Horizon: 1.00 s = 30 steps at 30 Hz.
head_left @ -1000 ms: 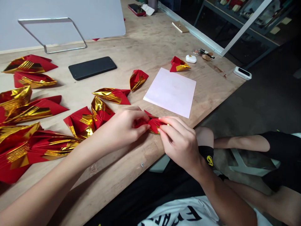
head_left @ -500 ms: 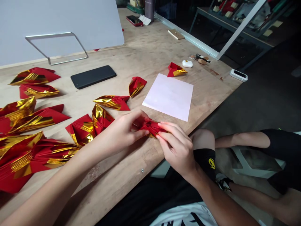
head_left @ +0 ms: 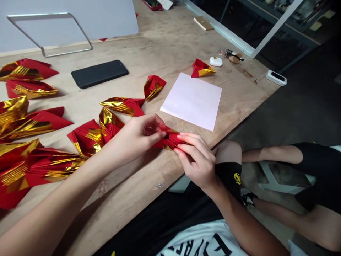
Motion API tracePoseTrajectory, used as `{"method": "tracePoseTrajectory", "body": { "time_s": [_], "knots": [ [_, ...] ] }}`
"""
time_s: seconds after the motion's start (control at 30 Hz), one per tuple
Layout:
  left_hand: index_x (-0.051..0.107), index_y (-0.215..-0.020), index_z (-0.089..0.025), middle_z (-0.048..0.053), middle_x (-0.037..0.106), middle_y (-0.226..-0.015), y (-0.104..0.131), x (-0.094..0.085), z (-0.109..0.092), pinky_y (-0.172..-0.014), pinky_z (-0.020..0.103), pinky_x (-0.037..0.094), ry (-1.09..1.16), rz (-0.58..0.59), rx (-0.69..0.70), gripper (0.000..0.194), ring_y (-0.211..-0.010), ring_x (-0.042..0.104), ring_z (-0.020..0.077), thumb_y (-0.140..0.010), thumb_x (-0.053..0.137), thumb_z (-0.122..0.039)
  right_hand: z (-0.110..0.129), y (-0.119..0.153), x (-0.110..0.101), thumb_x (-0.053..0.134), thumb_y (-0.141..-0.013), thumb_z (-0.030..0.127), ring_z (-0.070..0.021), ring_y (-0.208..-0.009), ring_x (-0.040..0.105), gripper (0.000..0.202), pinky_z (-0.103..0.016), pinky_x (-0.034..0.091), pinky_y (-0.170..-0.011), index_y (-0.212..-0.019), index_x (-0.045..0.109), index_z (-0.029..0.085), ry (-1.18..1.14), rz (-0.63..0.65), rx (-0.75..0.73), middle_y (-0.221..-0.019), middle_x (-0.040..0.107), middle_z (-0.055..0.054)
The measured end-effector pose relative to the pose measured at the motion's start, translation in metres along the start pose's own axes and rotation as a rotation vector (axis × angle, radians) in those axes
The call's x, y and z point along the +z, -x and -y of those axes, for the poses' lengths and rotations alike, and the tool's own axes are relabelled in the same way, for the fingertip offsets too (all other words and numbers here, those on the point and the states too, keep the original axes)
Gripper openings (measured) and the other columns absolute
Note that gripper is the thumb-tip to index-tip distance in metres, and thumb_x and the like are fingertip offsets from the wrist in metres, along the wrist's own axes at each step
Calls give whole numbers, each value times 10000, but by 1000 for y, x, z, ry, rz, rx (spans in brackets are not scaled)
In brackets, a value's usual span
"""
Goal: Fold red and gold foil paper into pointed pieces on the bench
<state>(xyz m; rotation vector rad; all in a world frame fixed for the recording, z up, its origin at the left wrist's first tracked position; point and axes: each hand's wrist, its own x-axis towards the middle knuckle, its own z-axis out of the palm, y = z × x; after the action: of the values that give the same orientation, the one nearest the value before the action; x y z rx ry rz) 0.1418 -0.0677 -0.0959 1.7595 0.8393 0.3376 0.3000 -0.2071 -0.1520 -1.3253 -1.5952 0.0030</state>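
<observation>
Between both hands, just above the table's near edge, is a small piece of folded red and gold paper (head_left: 168, 139). My left hand (head_left: 146, 132) pinches its left side with thumb and fingers, which hide part of it. On the other side my right hand (head_left: 195, 156) grips the paper between thumb and fingertips. Left of my left hand lie a folded red-gold paper piece (head_left: 89, 138) and a gold-edged one (head_left: 122, 106). A smaller folded piece (head_left: 154, 87) rests beyond my hands, near a sheet of white paper (head_left: 193, 101).
Several larger red-gold paper folds (head_left: 29, 160) cover the table's left side. A black phone (head_left: 99, 73), a white earbud case (head_left: 215, 61), keys (head_left: 231, 56) and a white device (head_left: 276, 77) lie farther off. A white board (head_left: 106, 21) stands behind. Another person's leg (head_left: 271, 154) is at right.
My left thumb and fingers have shifted slightly on the folded paper, showing more of its red inside. Both hands still hold it. The view has tilted down a little.
</observation>
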Motion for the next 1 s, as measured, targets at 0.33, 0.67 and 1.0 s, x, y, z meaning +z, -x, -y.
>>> {"method": "tracePoseTrajectory", "body": {
  "time_s": [0.33,0.67,1.0],
  "knots": [
    [657,-903,-151,30,729,-802,3,2,-10,-689,308,567,-15,-4,-39,144,-730,695,186,-837,647,-279,-3,-17,-19,630,-906,51,-193,-944,711,202,-350,604,-850,-977,732,211,12,104,297,-1000,745,-51],
    [717,-953,-151,51,759,-867,5,1,-6,-695,318,557,-140,-29,21,207,-762,701,205,-858,613,-303,-8,-22,-1,609,-872,22,-158,-819,668,231,-282,546,-696,-860,754,202,-19,5,367,-909,693,-30],
    [668,-1225,-217,70,718,-1191,8,20,4,-911,321,577,5,-194,200,295,-1094,692,224,-982,607,-372,-11,-25,7,523,-922,40,-208,-1101,717,394,-351,590,-956,-1225,717,199,-74,-35,440,-1200,752,-71]
  ]
}}
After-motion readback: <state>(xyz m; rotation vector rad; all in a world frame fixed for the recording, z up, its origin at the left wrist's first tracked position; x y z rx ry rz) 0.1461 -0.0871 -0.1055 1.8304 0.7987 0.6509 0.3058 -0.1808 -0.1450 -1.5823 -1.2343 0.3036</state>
